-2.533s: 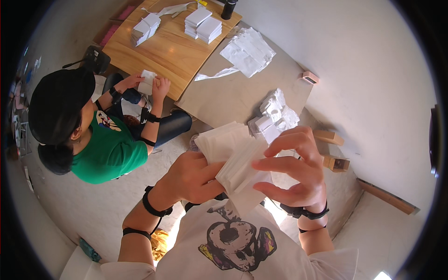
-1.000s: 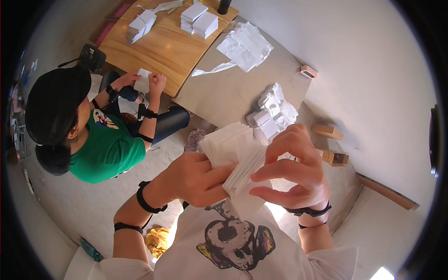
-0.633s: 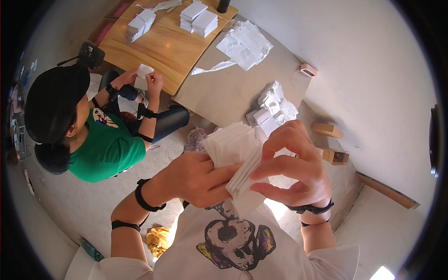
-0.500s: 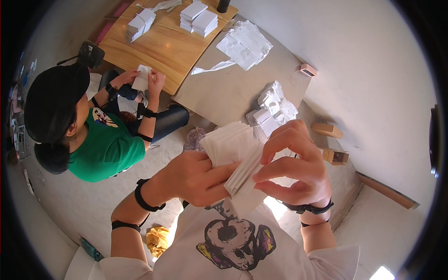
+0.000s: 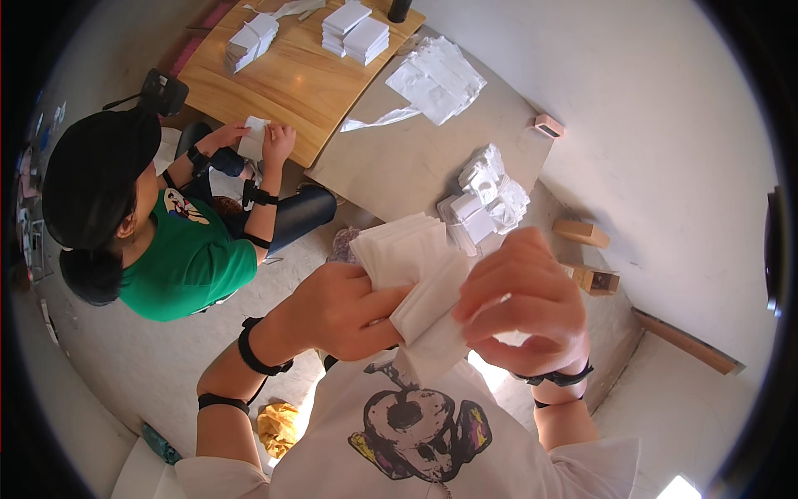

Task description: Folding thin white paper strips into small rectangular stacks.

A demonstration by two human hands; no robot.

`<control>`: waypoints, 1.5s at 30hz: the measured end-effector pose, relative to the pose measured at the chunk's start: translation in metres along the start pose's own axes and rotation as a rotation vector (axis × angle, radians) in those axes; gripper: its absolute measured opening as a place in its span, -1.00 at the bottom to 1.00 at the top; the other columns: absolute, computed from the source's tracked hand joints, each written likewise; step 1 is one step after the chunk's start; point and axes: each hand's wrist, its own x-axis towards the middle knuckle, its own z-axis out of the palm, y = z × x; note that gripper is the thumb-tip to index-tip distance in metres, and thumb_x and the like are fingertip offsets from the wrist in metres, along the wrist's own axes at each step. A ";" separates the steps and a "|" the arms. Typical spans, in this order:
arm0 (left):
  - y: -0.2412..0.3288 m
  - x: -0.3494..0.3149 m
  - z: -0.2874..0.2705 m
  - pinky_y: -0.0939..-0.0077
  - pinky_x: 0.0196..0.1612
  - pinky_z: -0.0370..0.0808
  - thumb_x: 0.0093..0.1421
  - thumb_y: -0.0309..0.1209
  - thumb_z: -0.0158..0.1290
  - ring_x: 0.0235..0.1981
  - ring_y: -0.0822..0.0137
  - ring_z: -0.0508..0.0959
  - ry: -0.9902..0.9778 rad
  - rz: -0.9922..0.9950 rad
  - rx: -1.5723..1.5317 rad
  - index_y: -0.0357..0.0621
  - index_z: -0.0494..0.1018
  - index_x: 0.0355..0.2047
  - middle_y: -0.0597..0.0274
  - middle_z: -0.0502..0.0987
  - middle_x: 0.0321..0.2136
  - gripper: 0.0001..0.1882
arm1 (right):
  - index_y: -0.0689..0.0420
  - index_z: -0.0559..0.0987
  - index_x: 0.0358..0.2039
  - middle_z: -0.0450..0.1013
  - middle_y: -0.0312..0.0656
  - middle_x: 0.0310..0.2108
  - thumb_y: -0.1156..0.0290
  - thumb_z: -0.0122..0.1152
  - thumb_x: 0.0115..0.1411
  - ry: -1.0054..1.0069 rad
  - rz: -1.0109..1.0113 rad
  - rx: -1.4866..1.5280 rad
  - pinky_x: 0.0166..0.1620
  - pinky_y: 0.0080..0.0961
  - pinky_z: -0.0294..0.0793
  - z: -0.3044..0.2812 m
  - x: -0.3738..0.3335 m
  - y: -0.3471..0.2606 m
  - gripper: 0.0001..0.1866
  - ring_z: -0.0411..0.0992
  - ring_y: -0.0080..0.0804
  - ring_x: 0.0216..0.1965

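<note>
A thick sheaf of thin, folded white sheets (image 5: pixel 403 249) is fanned out in front of my chest. My left hand (image 5: pixel 337 312) grips it from the left, its fingers reaching across between the upper part and a lower folded part (image 5: pixel 432 308). At the right edge of that lower part, my right hand (image 5: pixel 528 308) has its fingers curled and the thumb bent toward them in a pinch. Motion smears its fingertips, so how many sheets they catch is hidden. One loose white end hangs below, over my printed shirt.
To the left, a person in a green shirt (image 5: pixel 187 258) holds a small white piece (image 5: pixel 253 137) beside a wooden table (image 5: pixel 291 91) bearing white stacks (image 5: pixel 356 32). White bundles (image 5: pixel 490 191) lie on a lower grey surface (image 5: pixel 399 166). Small boxes (image 5: pixel 582 233) stand by the right wall.
My right hand has shifted slightly down and its fingers have curled more. The lower folded part has spread flatter and turned a little. My left hand still grips the sheaf.
</note>
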 end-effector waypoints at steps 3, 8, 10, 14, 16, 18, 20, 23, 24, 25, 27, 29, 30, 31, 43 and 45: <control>-0.001 -0.001 -0.002 0.62 -0.62 0.40 -0.19 -0.42 0.13 -0.61 0.41 0.50 -0.011 -0.016 0.001 -0.07 0.54 -0.45 0.20 0.57 -0.29 -0.80 | 0.05 0.53 -0.55 0.50 -0.34 -0.36 0.65 0.33 -0.33 -0.042 0.004 0.013 -0.26 -0.44 0.26 0.001 -0.007 -0.005 -0.73 0.44 -0.33 -0.32; -0.002 0.000 -0.001 0.62 -0.62 0.39 -0.18 -0.41 0.13 -0.63 0.42 0.49 0.005 -0.028 -0.024 -0.06 0.54 -0.44 0.21 0.57 -0.31 -0.80 | 0.07 0.53 -0.56 0.50 -0.28 -0.32 0.64 0.34 -0.35 0.038 0.015 -0.020 -0.25 -0.42 0.27 0.003 -0.008 -0.007 -0.74 0.44 -0.29 -0.26; -0.002 0.001 -0.002 0.62 -0.63 0.39 -0.17 -0.42 0.13 -0.63 0.44 0.48 0.004 -0.028 -0.014 -0.07 0.54 -0.43 0.21 0.57 -0.32 -0.80 | 0.08 0.53 -0.56 0.50 -0.26 -0.31 0.63 0.34 -0.35 0.039 0.015 -0.028 -0.25 -0.41 0.27 0.003 -0.007 -0.006 -0.74 0.44 -0.27 -0.25; -0.003 0.000 -0.003 0.61 -0.63 0.39 -0.15 -0.42 0.13 -0.63 0.44 0.49 -0.003 -0.039 -0.016 -0.07 0.54 -0.42 0.22 0.57 -0.32 -0.79 | 0.08 0.53 -0.53 0.50 -0.31 -0.37 0.63 0.34 -0.29 -0.008 -0.022 -0.016 -0.24 -0.41 0.28 0.002 -0.008 -0.004 -0.75 0.46 -0.33 -0.30; -0.003 -0.001 -0.005 0.61 -0.62 0.41 -0.15 -0.42 0.12 -0.62 0.43 0.49 -0.036 -0.029 0.001 -0.07 0.54 -0.43 0.21 0.56 -0.33 -0.80 | 0.08 0.53 -0.52 0.50 -0.33 -0.40 0.63 0.34 -0.25 -0.046 -0.030 -0.014 -0.25 -0.41 0.29 0.002 -0.011 -0.004 -0.76 0.46 -0.37 -0.33; -0.005 0.001 -0.005 0.61 -0.62 0.41 -0.14 -0.41 0.13 -0.62 0.43 0.49 -0.028 -0.010 0.004 -0.07 0.54 -0.44 0.19 0.57 -0.32 -0.81 | 0.08 0.52 -0.51 0.49 -0.35 -0.46 0.60 0.35 -0.19 -0.083 -0.023 0.100 -0.29 -0.45 0.30 0.003 -0.014 -0.006 -0.79 0.46 -0.42 -0.40; -0.005 0.003 -0.005 0.61 -0.61 0.42 -0.14 -0.40 0.13 -0.62 0.42 0.50 -0.020 0.011 0.005 -0.07 0.54 -0.44 0.18 0.57 -0.31 -0.83 | 0.09 0.52 -0.51 0.49 -0.35 -0.47 0.56 0.39 -0.18 -0.092 0.000 0.154 -0.34 -0.47 0.32 0.002 -0.014 -0.007 -0.79 0.45 -0.42 -0.44; -0.002 0.007 -0.008 0.62 -0.62 0.42 -0.11 -0.40 0.14 -0.63 0.42 0.50 -0.009 0.036 0.061 -0.06 0.53 -0.47 0.14 0.58 -0.28 -0.86 | 0.11 0.57 -0.46 0.48 -0.32 -0.42 0.53 0.42 -0.21 0.033 0.138 0.192 -0.34 -0.45 0.33 0.002 -0.012 -0.007 -0.76 0.41 -0.35 -0.44; -0.001 0.009 -0.009 0.62 -0.62 0.41 -0.09 -0.40 0.13 -0.63 0.42 0.50 -0.026 0.047 0.059 -0.06 0.53 -0.48 0.13 0.58 -0.26 -0.88 | 0.11 0.57 -0.46 0.48 -0.32 -0.42 0.53 0.42 -0.21 0.033 0.139 0.193 -0.34 -0.45 0.33 0.004 -0.007 -0.007 -0.76 0.41 -0.35 -0.44; 0.000 0.009 -0.010 0.63 -0.63 0.41 -0.07 -0.39 0.13 -0.64 0.43 0.50 -0.043 0.057 0.058 -0.05 0.53 -0.48 0.12 0.58 -0.24 -0.90 | 0.09 0.60 -0.40 0.47 -0.30 -0.37 0.53 0.42 -0.23 0.070 0.112 0.055 -0.32 -0.44 0.33 0.006 0.000 -0.008 -0.71 0.40 -0.33 -0.40; 0.002 0.009 -0.010 0.63 -0.63 0.41 -0.05 -0.38 0.12 -0.64 0.43 0.50 -0.051 0.060 0.039 -0.05 0.52 -0.49 0.11 0.58 -0.23 -0.91 | 0.02 0.65 -0.26 0.44 -0.25 -0.26 0.55 0.40 -0.28 0.064 0.100 -0.069 -0.25 -0.41 0.32 0.007 0.000 -0.008 -0.56 0.38 -0.28 -0.27; 0.002 0.009 -0.009 0.64 -0.63 0.40 -0.03 -0.38 0.12 -0.64 0.43 0.50 -0.057 0.065 0.020 -0.05 0.52 -0.49 0.10 0.58 -0.22 -0.92 | 0.02 0.64 -0.28 0.44 -0.25 -0.27 0.56 0.40 -0.28 0.053 0.071 -0.082 -0.22 -0.40 0.31 0.008 0.001 -0.009 -0.58 0.38 -0.28 -0.26; 0.002 0.009 -0.009 0.64 -0.63 0.40 -0.02 -0.37 0.11 -0.64 0.44 0.50 -0.060 0.077 0.034 -0.04 0.52 -0.49 0.10 0.58 -0.21 -0.92 | 0.03 0.64 -0.30 0.45 -0.26 -0.27 0.57 0.39 -0.28 0.041 0.039 -0.088 -0.20 -0.40 0.30 0.009 0.002 -0.009 -0.59 0.38 -0.28 -0.25; 0.002 0.008 -0.009 0.64 -0.63 0.40 -0.01 -0.36 0.11 -0.63 0.44 0.51 -0.062 0.090 0.048 -0.04 0.52 -0.49 0.09 0.58 -0.21 -0.92 | 0.03 0.64 -0.30 0.45 -0.26 -0.27 0.57 0.39 -0.28 0.040 0.039 -0.087 -0.20 -0.40 0.30 0.009 0.002 -0.009 -0.59 0.38 -0.28 -0.25; 0.001 0.008 -0.011 0.66 -0.65 0.36 0.01 -0.36 0.08 -0.67 0.45 0.46 -0.084 0.087 0.098 -0.09 0.55 -0.42 0.12 0.58 -0.21 -0.86 | 0.08 0.51 -0.56 0.47 -0.29 -0.30 0.63 0.31 -0.30 -0.031 -0.006 -0.074 -0.20 -0.44 0.27 0.006 0.001 -0.010 -0.76 0.42 -0.29 -0.28; -0.003 0.007 -0.010 0.66 -0.65 0.35 0.01 -0.36 0.08 -0.68 0.46 0.45 -0.084 0.084 0.084 -0.10 0.55 -0.42 0.12 0.58 -0.21 -0.86 | 0.09 0.51 -0.55 0.49 -0.31 -0.37 0.62 0.29 -0.27 -0.094 -0.053 -0.037 -0.22 -0.46 0.28 0.005 -0.004 -0.009 -0.79 0.45 -0.34 -0.36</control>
